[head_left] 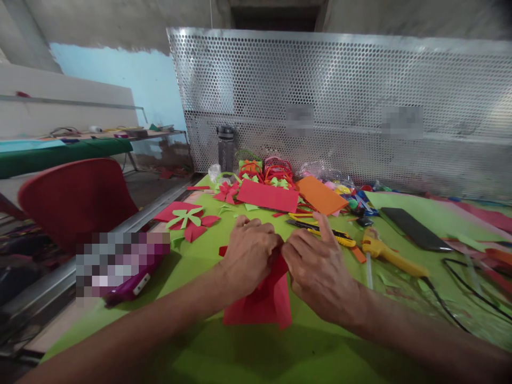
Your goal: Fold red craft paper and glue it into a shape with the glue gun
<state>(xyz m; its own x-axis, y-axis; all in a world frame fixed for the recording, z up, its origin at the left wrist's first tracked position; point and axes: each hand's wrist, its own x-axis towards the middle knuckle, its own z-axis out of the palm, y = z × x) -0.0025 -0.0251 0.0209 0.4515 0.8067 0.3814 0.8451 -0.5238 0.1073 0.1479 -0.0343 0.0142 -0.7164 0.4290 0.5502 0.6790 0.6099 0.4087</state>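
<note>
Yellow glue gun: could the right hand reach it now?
Probably yes: the glue gun lies right of the right hand, nothing tall between, though that hand holds the red piece.

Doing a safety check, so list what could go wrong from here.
1. The red piece is pinched by the left hand and right hand; uneven pulling might crease it.
2. A yellow-and-black tool, seemingly a cutter, lies just beyond the right hand and might nick it.
3. The yellow glue gun has its cord near the right forearm, which could snag it.
</note>
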